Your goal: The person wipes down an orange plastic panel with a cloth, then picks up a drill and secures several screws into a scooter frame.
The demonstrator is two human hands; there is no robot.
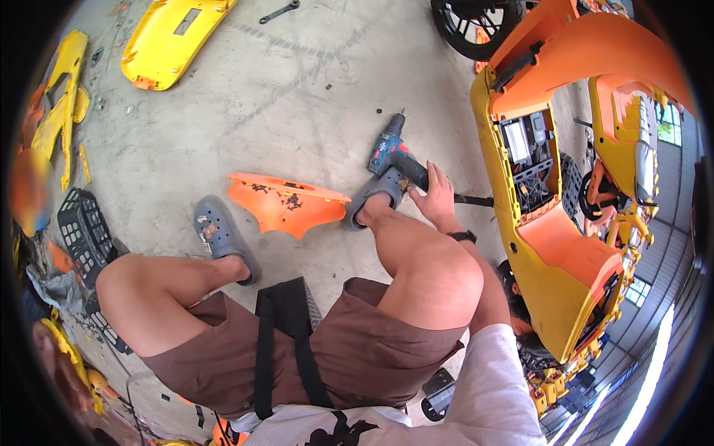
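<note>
My right hand [437, 195] reaches down past my right knee, its fingers stretched and spread. It is beside the black grip end of a blue and black cordless drill [388, 149]; whether the fingertips touch it I cannot tell. The drill lies at the toe of my right grey clog [388, 186], its bit pointing away from me. Between my feet rests an orange plastic panel [279, 208], with several small dark screws [290, 201] heaped on it. My left hand is out of sight.
A yellow and orange scooter body [513, 230] stands close on the right, its battery bay exposed. Ahead lie a yellow panel [160, 48] and a wrench [280, 12]. Black slotted trays [82, 230] and yellow frame pieces [63, 111] are at the left. A wheel [476, 26] stands far right.
</note>
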